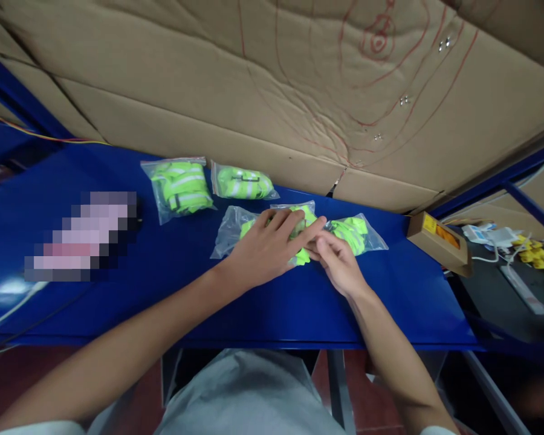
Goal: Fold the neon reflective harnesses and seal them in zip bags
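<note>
Between my hands lies a bundle of neon yellow-green fabric (303,257) with grey strips, partly covered by my fingers. My left hand (272,244) rests palm down over it with its fingers apart. At the bundle's right edge, my right hand (338,260) has its thumb and fingers closed together; what they hold, if anything, is hidden. Clear plastic (229,232) sticks out to the left of my left hand. Just beyond my right hand sits a clear bag with neon fabric (353,234).
Two more bagged neon bundles lie at the back, one at the left (184,187) and one beside it (245,183). The blue table (272,314) meets a cardboard wall (208,90). A small cardboard box (439,241) stands at the right end. A pixelated object (86,235) is at the left.
</note>
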A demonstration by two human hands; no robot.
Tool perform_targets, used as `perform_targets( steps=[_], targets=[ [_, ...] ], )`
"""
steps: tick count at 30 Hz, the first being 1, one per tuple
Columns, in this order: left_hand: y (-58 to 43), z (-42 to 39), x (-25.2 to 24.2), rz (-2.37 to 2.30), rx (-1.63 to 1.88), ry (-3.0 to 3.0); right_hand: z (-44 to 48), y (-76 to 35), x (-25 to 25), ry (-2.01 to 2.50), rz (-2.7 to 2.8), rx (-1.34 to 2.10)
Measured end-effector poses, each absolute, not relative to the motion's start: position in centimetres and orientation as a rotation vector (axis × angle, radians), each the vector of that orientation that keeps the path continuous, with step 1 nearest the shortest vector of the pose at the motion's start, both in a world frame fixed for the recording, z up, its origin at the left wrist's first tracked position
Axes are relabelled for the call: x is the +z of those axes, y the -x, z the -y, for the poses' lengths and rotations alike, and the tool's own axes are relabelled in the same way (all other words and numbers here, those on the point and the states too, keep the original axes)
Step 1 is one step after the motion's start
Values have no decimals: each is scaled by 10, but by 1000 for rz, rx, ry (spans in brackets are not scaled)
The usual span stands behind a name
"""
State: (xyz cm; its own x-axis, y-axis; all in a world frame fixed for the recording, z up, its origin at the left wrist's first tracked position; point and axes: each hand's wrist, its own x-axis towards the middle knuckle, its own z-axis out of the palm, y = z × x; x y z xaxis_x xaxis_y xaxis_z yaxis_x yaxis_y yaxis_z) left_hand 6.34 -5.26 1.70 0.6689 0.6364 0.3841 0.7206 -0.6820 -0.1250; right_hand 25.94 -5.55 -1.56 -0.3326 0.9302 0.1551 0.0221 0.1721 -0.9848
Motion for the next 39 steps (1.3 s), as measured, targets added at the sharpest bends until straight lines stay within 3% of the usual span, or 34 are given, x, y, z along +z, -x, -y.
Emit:
perform_targets(
  steps=[7,17,23,28,33,39],
  targets=[
    [-94,62,10,1184,-475,2518,61,-268,-17,653,1710,1552],
    [-33,33,20,1083,-666,3046,50,-261,-21,677,2076,1300],
    [-20,19,24,1306,-133,3140,58,-248,-23,675,2284,837],
    [-19,28,29,1780,-748,3188,55,-253,-23,932,1935,362],
    [-6,28,10,1805,-1341,3749,50,-253,-21,881,1915,842],
    [-4,26,-17,2339,-2287,3336,45,-260,-15,922,1859,1121]
  ],
)
